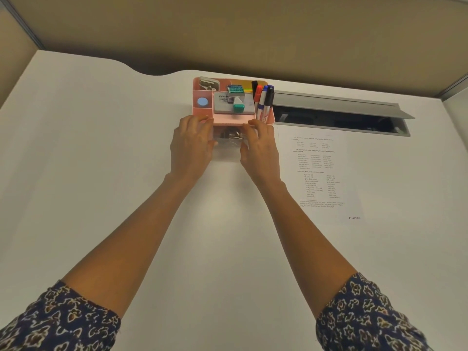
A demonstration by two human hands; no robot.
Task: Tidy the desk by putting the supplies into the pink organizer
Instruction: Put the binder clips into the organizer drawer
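At the surface's [126,173] far edge, your left hand [191,145] and right hand [260,150] grip the clear drawer [228,151] of the pink organizer [272,119]; skewed pushing could jam it.

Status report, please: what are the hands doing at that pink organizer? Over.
Left hand, right hand grip clear drawer by its sides. Drawer partly out of pink organizer, binder clips inside. Printed sheet alongside, not blocking.

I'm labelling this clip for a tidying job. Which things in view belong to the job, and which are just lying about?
Belongs to the job: pink organizer, its clear drawer with binder clips, markers, left hand and right hand holding the drawer.
Lying about: printed sheet, open cable hatch.
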